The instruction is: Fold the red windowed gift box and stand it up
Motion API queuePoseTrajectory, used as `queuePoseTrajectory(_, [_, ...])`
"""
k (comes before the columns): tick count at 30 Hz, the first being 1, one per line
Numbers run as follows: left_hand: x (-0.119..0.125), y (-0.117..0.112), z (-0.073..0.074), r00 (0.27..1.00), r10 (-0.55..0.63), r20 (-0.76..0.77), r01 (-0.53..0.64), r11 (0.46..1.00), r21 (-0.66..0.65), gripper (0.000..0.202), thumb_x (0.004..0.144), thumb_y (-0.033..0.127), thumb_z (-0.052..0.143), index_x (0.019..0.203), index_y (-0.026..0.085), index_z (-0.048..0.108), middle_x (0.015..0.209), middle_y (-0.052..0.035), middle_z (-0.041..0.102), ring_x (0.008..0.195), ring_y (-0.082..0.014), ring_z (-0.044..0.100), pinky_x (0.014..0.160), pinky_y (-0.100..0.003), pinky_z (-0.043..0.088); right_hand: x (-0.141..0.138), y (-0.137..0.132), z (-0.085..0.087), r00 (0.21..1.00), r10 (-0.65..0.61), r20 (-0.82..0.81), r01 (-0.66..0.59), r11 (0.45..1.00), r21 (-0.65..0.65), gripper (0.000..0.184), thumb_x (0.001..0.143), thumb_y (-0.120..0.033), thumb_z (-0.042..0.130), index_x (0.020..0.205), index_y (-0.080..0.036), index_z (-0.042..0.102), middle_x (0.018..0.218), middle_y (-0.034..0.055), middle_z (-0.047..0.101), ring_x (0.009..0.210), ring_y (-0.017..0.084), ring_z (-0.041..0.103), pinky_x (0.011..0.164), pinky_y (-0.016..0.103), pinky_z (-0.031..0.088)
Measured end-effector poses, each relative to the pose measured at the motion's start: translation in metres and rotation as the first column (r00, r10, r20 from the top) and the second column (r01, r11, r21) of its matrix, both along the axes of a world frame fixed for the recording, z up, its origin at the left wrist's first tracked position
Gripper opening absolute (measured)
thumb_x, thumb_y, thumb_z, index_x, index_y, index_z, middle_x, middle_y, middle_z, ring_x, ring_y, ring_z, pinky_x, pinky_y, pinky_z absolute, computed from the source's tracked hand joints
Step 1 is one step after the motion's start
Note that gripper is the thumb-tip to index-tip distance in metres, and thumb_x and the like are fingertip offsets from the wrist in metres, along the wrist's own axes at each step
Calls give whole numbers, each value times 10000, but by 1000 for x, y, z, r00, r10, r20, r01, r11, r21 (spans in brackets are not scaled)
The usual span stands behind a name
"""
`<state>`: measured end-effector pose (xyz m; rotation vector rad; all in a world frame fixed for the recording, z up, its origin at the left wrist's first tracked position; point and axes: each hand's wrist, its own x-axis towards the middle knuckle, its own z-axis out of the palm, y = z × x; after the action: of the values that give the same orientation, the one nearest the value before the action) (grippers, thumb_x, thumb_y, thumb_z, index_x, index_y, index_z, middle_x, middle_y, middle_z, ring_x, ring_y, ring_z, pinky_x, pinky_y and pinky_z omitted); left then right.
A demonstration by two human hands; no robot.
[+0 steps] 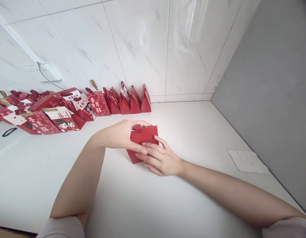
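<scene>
A small red paper gift box (145,135) stands on the white table (167,205) in the middle of the view. My left hand (124,134) grips the box from the left, thumb along its front face and fingers curled over the top by a small red tab. My right hand (160,159) presses against the box's front and lower right side with fingers together. Both hands hold the same box.
A long row of finished red gift boxes (98,102) with printed labels runs along the tiled wall from the far left to the centre. A white paper sheet (247,161) lies at the right near the grey wall. A black loop (9,132) lies at far left.
</scene>
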<state>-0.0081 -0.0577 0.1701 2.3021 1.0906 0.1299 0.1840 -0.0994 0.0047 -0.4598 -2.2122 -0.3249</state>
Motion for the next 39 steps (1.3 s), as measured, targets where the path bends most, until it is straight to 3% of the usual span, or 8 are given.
queuePoseTrajectory(5, [0, -4, 7, 993, 121, 5, -121, 986, 119, 346, 853, 520, 585, 989, 249, 751, 921, -13, 752, 808, -177, 662, 660, -243, 480, 4, 7, -4, 991, -130, -44, 132, 991, 35, 449, 893, -189, 558, 1332, -282, 546, 1467, 73, 535, 1406, 265, 441, 1224, 579, 142])
queuePoseTrajectory(11, [-9, -8, 18, 980, 155, -126, -135, 979, 156, 325, 825, 496, 612, 710, 204, 694, 618, 15, 619, 570, -129, 538, 492, -236, 346, 5, 9, -7, 986, -149, -78, 158, 979, 127, 433, 890, -179, 559, 1307, -293, 538, 1445, 52, 558, 1390, 238, 465, 1235, 572, 19])
queuePoseTrajectory(15, [-6, -9, 15, 982, 157, -105, -135, 973, 190, 301, 833, 461, 604, 697, 203, 680, 600, 17, 596, 534, -119, 513, 471, -246, 315, 3, 6, -6, 980, -189, -64, 198, 966, 165, 419, 887, -188, 563, 1298, -264, 551, 1480, 83, 515, 1433, 243, 404, 1235, 554, -8])
queuePoseTrajectory(22, [2, -12, 10, 985, 131, -109, -96, 955, 282, 367, 843, 438, 588, 573, 189, 580, 494, 16, 516, 452, -107, 426, 449, -272, 259, 3, 5, -2, 960, -277, -45, 280, 955, 93, 458, 913, -250, 569, 1365, -249, 496, 1511, 121, 463, 1449, 286, 371, 1214, 606, -27])
queuePoseTrajectory(29, [0, -10, 9, 983, 101, -155, -36, 927, 374, 426, 858, 419, 561, 511, 188, 470, 445, 22, 395, 434, -109, 340, 476, -290, 235, 1, 4, -2, 969, -242, -47, 242, 970, 8, 481, 922, -215, 553, 1395, -229, 466, 1507, 137, 461, 1428, 302, 406, 1208, 637, 34])
queuePoseTrajectory(34, [1, -10, 8, 974, 117, -193, -31, 916, 399, 373, 868, 427, 549, 584, 193, 610, 465, 3, 491, 442, -126, 398, 497, -305, 221, 0, 3, -1, 959, -283, -13, 283, 957, 67, 468, 921, -189, 541, 1385, -187, 485, 1512, 158, 439, 1444, 290, 379, 1215, 617, 4])
queuePoseTrajectory(39, [2, -9, 8, 972, 125, -201, -28, 903, 428, 348, 871, 421, 539, 642, 195, 673, 474, -3, 529, 446, -131, 422, 509, -304, 230, 0, 3, 1, 966, -259, -24, 259, 966, -1, 529, 922, -183, 545, 1438, -228, 436, 1519, 137, 435, 1432, 300, 397, 1210, 637, 89])
